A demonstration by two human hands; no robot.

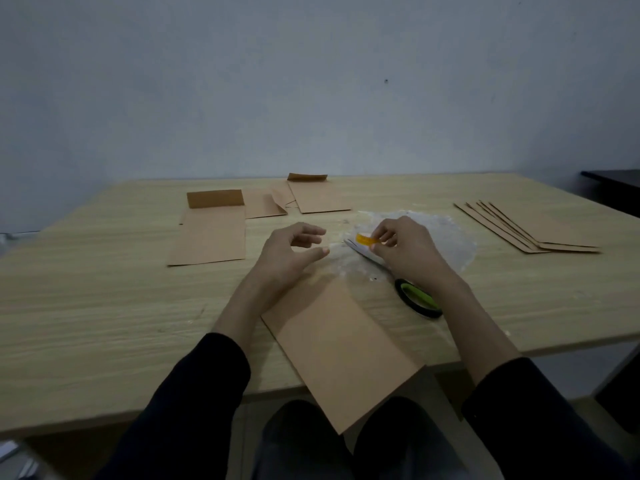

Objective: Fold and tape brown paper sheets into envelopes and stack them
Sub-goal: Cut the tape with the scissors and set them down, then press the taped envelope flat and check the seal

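Observation:
A folded brown paper sheet (341,348) lies in front of me and overhangs the near edge of the wooden table (104,306). My left hand (287,252) hovers over its far corner with fingers loosely curled, holding nothing. My right hand (403,249) pinches a short yellow strip of tape (367,240) above the blades of the scissors (398,277), whose black and green handle lies to the right of the sheet.
Brown sheets with raised flaps (211,230) (320,197) lie at the far left and centre. A fanned stack of brown envelopes (533,228) sits at the far right. A crumpled clear plastic sheet (446,237) lies under my right hand. The wall stands behind the table.

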